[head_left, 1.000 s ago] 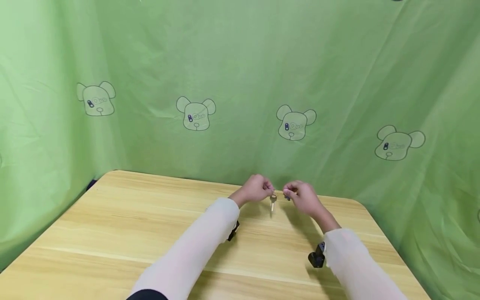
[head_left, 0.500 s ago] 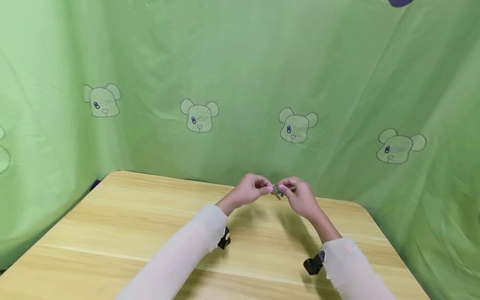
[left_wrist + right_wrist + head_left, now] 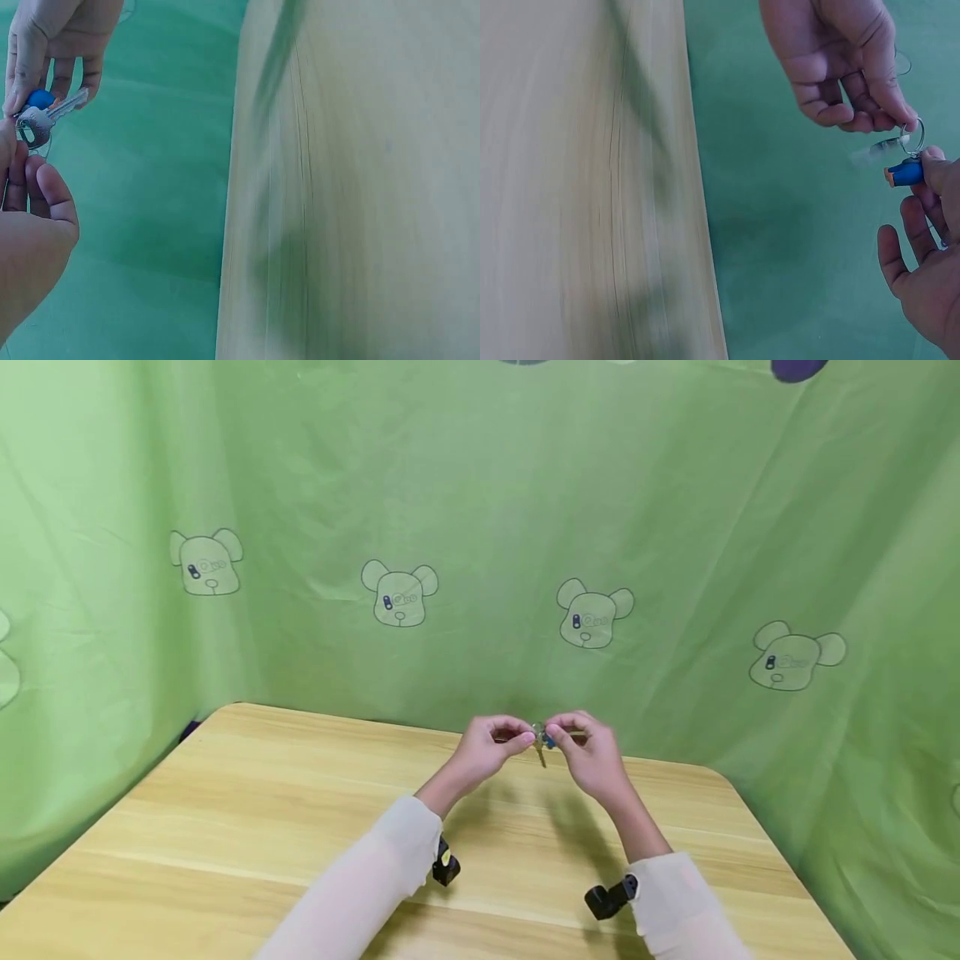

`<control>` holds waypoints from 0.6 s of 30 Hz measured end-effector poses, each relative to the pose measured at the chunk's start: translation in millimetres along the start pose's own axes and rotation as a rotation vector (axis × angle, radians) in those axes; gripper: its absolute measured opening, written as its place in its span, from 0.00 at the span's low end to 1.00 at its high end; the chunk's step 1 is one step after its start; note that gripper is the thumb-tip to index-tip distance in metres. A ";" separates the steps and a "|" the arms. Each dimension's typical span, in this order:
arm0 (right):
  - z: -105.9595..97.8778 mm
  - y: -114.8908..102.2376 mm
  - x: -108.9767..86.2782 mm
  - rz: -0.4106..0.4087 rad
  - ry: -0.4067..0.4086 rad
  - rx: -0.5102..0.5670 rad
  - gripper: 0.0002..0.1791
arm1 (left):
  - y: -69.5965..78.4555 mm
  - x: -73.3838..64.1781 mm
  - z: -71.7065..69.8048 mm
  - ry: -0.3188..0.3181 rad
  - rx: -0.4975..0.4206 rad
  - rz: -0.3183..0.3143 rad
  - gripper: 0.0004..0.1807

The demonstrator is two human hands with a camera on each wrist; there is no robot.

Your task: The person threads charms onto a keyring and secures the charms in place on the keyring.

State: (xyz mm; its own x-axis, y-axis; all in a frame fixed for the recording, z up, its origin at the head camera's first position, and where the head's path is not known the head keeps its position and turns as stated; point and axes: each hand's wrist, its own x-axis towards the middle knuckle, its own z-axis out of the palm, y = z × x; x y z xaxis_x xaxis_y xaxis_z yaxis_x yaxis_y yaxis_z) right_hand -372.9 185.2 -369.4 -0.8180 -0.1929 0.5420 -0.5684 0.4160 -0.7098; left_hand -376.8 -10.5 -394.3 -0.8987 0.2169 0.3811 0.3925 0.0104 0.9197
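Over the far edge of the table, my left hand and right hand meet nearly fingertip to fingertip. The left thumb and forefinger pinch a thin metal key ring, clearest in the right wrist view. From that ring hangs a silver key, its blade pointing down in the head view. My right fingers hold a small blue trinket with an orange end, which sits at the ring's lower side. In the right wrist view the key is blurred.
Below the hands lies a light wood-grain table with rounded far corners. A green curtain printed with bear heads hangs behind and along the sides. Black wrist cameras stick out beneath both sleeves.
The hands have come closer together and shifted slightly left. One second ago the key hung from the left hand, apart from the right; now it hangs between the two hands, beside the blue trinket.
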 end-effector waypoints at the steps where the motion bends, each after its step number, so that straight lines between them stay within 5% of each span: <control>1: 1.2 -1.4 -0.7 0.003 0.001 0.018 0.09 | -0.1 -1.9 -0.3 0.007 -0.001 -0.002 0.07; 10: 14.0 -25.8 -6.3 0.036 0.012 0.091 0.08 | 8.1 -21.7 -7.2 0.103 -0.051 -0.034 0.08; 18: 11.8 -16.4 -13.2 -0.007 0.052 0.138 0.09 | 17.3 -30.5 -0.7 0.069 -0.202 -0.097 0.10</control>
State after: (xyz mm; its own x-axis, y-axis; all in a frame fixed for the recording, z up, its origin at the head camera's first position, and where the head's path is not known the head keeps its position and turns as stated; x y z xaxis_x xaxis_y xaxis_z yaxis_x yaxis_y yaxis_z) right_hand -353.8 170.4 -370.3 -0.8104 -0.1473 0.5670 -0.5836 0.2882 -0.7592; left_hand -342.7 -17.6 -389.9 -0.9442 0.1573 0.2894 0.2630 -0.1688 0.9499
